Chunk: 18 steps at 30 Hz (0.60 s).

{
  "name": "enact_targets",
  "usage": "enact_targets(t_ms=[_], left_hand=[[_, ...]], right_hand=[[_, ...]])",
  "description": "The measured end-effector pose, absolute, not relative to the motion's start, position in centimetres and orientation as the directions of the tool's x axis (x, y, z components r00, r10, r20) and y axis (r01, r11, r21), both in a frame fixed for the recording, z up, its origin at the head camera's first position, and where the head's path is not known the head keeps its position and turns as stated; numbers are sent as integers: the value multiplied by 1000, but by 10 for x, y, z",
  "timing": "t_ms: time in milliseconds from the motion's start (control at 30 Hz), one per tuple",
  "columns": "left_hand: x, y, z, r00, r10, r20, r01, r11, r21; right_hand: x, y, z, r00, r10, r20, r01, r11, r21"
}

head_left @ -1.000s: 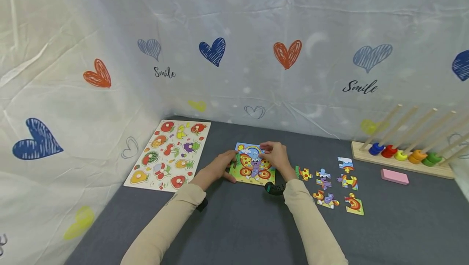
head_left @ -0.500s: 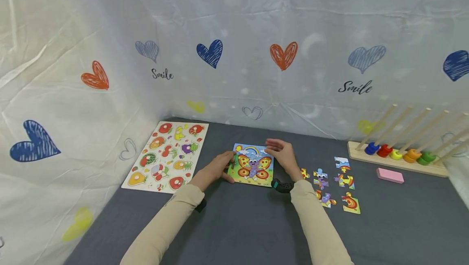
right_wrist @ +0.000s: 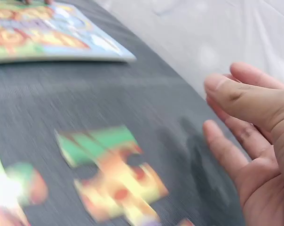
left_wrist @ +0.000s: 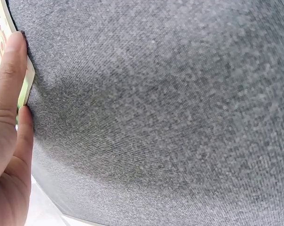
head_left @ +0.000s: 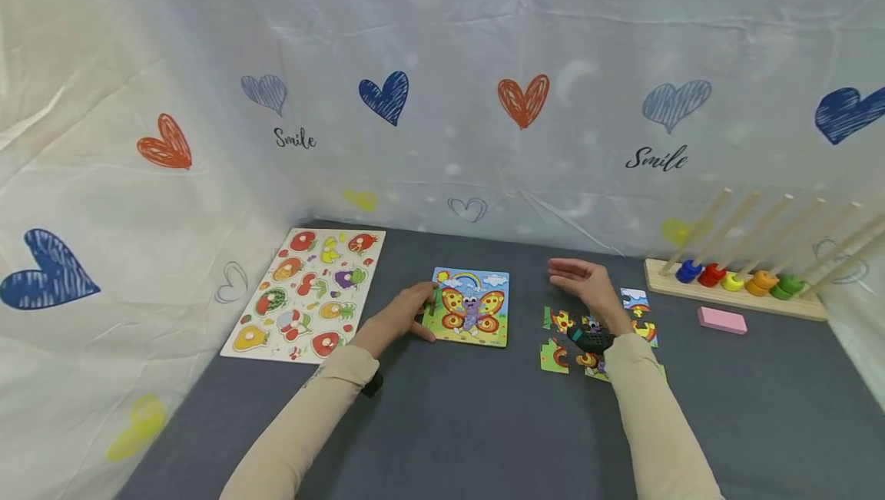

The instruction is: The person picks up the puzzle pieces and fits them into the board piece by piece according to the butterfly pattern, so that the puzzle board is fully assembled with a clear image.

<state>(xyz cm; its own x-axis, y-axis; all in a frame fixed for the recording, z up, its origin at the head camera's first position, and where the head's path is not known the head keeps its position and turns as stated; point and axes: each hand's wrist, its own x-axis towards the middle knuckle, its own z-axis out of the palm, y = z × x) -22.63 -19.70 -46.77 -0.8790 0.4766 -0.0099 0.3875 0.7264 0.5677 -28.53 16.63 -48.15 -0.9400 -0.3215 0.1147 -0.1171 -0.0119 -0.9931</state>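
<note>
A square butterfly picture board (head_left: 484, 337) lies flat on the dark cloth. My left hand (head_left: 399, 317) rests at its left side, with fingers over the left edge and the thumb near the front left corner. In the left wrist view, two digits of that left hand (left_wrist: 10, 136) touch the board's rim. To the right, my right hand (head_left: 586, 285) hovers with loosely bent fingers, holding nothing. Below and around its wrist lie several loose jigsaw pieces, among them a green corner piece (head_left: 553, 357). The right wrist view has a blurred green-and-yellow jigsaw piece (right_wrist: 116, 176) beside the hand. My right forearm hides some pieces.
A white fruit puzzle board (head_left: 300, 296) lies on the left. At the back right stands a wooden peg rack (head_left: 736, 294) with coloured rings, and a pink block (head_left: 722, 320) lies in front of it. A pale curtain (head_left: 429, 24) borders the table behind.
My right hand has left the top right of the butterfly board and moved right, over the loose pieces. My left hand stays at the board's left edge. The head view has turned slightly right.
</note>
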Motion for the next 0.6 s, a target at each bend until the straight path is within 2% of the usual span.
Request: enact_targets(t_ms=[133,333,600], left_hand=[[-225,-197,-468,-880,475,-22,375,722,582],[-226,-194,-467,-879,477,-23,381,729,568],[-226,-199,-467,-881,472,-19,379,731,567]], right_hand=[[-282,200,-483,-943,-320,95,-111,30,-993],[-275,252,-481,-947,-313,71,-76,2,-997],[-267,294,-486,-976,-201,80,-81,-4,-997]])
